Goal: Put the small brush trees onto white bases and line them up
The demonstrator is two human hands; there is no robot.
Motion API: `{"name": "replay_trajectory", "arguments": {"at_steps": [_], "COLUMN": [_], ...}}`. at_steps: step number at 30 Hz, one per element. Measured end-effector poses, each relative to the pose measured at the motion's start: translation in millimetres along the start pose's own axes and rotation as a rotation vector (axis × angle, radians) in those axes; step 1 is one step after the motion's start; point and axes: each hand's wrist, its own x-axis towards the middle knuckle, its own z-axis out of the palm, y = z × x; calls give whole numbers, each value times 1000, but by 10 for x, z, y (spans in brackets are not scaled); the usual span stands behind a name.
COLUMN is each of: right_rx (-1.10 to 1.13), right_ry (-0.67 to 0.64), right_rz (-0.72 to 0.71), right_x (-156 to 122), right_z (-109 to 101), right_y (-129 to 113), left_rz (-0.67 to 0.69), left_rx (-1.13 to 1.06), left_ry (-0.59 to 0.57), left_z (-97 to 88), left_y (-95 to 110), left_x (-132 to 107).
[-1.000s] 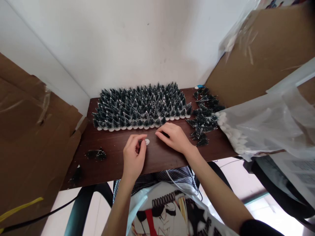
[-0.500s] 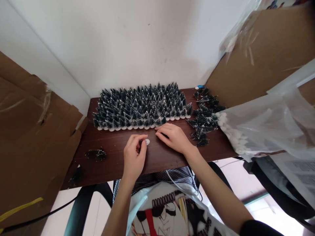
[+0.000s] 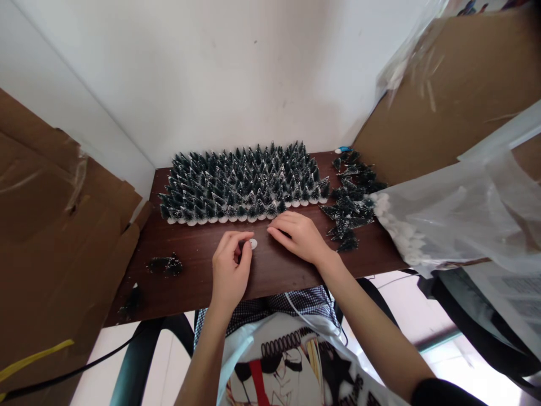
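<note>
My left hand (image 3: 230, 260) is over the front middle of the table, thumb and forefinger curled toward each other. A small white round base (image 3: 253, 243) shows at its fingertips; a dark patch lies between the fingers, and whatever joins the base is hidden by them. To the right, my right hand (image 3: 299, 235) lies low over the table with loosely bent fingers and nothing visible in it. Its fingertips are just in front of the block of miniature snow-tipped trees (image 3: 236, 186), which stand upright in tight rows on white bases.
Loose miniature trees (image 3: 349, 206) lie in a heap at the right, beside white bases (image 3: 395, 231) in a clear plastic bag (image 3: 456, 203). A few more trees (image 3: 169, 265) lie at the left. Cardboard (image 3: 51, 225) flanks the brown table (image 3: 194, 293), with a wall behind.
My right hand has shifted very slightly to the right, its fingertips drawing back a little from the front row. My left hand and the white base stay put.
</note>
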Motion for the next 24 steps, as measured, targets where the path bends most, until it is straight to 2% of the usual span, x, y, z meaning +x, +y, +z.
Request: {"name": "replay_trajectory", "arguments": {"at_steps": [7, 12, 14, 17, 24], "right_rx": [15, 112, 148, 162, 102], "right_ry": [303, 502, 514, 465, 345], "right_rz": [145, 348, 425, 493, 547], "right_x": [-19, -33, -28, -20, -7], "right_z": [-69, -75, -62, -23, 24], "right_y": [-42, -22, 4, 57, 111], "left_rz": [-1, -2, -2, -3, -12], "left_rx": [-10, -16, -16, -16, -10], "left_ry": [2, 1, -1, -2, -6], "left_z": [3, 1, -1, -2, 1], "left_y": [5, -8, -12, -13, 0], "left_x": [5, -5, -8, -10, -3]}}
